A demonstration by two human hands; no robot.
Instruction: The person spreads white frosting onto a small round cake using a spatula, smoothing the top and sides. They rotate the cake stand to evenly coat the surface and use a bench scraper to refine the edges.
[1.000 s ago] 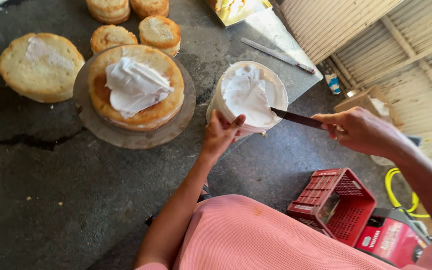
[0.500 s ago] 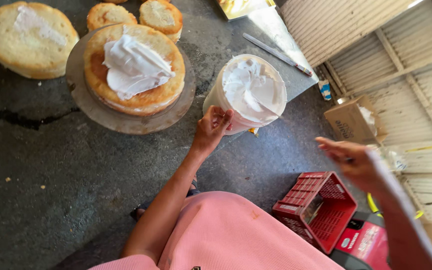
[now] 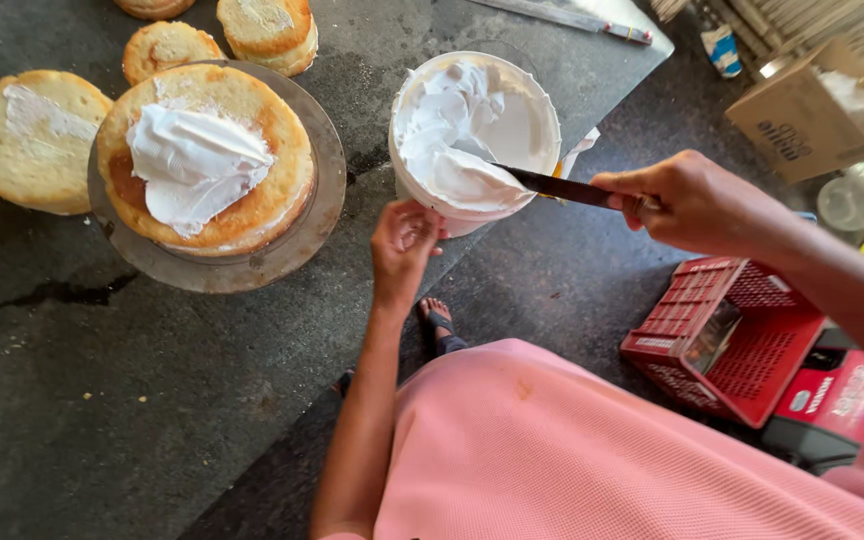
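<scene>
One view is all we have, from the head camera. Our right hand (image 3: 687, 200) is closed around the handle of a dark spatula (image 3: 552, 186), whose tip is buried in white cream inside the white tub (image 3: 422, 195) at the counter edge. Our left hand (image 3: 404, 243) cups the tub's near wall, its fingers partly hidden. A cake on a round stand (image 3: 307, 215) carries cream. A brown carton (image 3: 802, 115) is cut off top right, and a red crate (image 3: 742, 345) sits on the floor.
</scene>
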